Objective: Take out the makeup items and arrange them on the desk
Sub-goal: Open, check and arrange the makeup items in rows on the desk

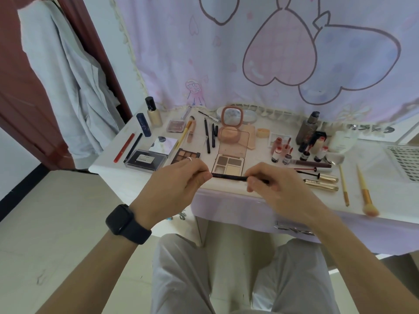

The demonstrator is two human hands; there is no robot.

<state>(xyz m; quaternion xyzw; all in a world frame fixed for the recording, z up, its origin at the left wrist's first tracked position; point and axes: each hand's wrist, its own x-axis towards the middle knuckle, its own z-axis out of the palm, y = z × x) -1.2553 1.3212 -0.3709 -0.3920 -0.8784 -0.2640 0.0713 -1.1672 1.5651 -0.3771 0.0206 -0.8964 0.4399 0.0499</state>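
Observation:
A thin black makeup pencil [229,177] lies level between my hands, just above the desk's front edge. My left hand [176,184] pinches its left end and my right hand [272,184] pinches its right end. Behind the pencil an open brow palette [229,165] lies on the white desk [113,164]. Many makeup items are spread over the desk: an eyeshadow palette [184,155], black pencils [207,137], a pink compact with a mirror [231,125], small lip bottles [290,152], gold mascara tubes [322,182] and brushes [366,196].
A foundation bottle [154,114] and a dark blue tube [144,124] stand at the back left. A dark pump bottle [309,128] stands at the back right. A patterned curtain [272,53] hangs behind the desk. A white basket [403,159] sits at the right edge.

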